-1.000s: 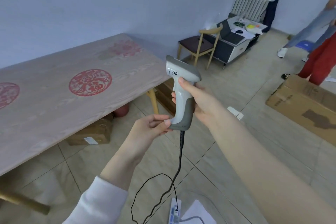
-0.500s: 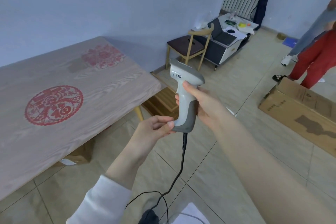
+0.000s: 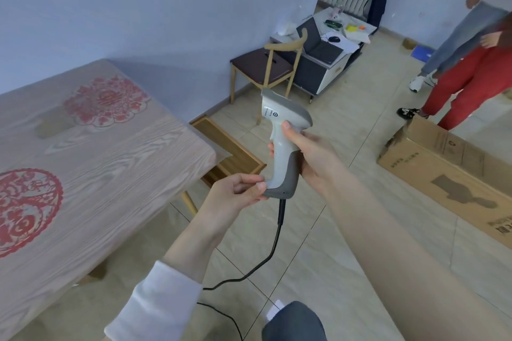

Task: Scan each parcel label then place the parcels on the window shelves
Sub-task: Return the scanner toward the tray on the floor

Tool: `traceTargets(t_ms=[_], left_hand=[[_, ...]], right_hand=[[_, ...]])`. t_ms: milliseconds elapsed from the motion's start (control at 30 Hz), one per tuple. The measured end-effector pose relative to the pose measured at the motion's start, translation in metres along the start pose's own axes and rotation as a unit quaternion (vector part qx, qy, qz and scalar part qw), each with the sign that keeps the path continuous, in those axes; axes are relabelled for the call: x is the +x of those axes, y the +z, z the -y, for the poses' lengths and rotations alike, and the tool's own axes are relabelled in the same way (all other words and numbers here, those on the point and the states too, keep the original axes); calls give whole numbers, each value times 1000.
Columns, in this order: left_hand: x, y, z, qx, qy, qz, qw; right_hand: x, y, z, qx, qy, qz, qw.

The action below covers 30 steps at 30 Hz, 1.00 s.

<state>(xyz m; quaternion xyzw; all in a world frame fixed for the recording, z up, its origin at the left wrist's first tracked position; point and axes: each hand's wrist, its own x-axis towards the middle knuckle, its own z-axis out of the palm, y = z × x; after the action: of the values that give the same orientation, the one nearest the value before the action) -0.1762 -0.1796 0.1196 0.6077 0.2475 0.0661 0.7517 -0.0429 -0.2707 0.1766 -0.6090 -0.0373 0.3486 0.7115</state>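
Gripping scanner upright by its handle, right hand; left hand pinching its grey base.

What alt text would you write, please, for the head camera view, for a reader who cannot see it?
A person's right hand grips the handle of a corded grey barcode scanner above a tiled floor, while the left hand pinches its base. A wooden table with red designs stands left, a long cardboard box lies right.
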Motion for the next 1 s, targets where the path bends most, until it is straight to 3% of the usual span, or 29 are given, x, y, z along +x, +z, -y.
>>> traceTargets(t_ms=[500, 733, 1000], left_hand=[[224, 129, -11, -34, -54, -98, 993], [272, 133, -7, -44, -83, -155, 984], [336, 97, 33, -110, -128, -245, 955]], right_hand=[[232, -134, 78, -51, 65, 86, 993], [307, -141, 75, -96, 105, 135, 981], [402, -102, 34, -193, 175, 175, 949]])
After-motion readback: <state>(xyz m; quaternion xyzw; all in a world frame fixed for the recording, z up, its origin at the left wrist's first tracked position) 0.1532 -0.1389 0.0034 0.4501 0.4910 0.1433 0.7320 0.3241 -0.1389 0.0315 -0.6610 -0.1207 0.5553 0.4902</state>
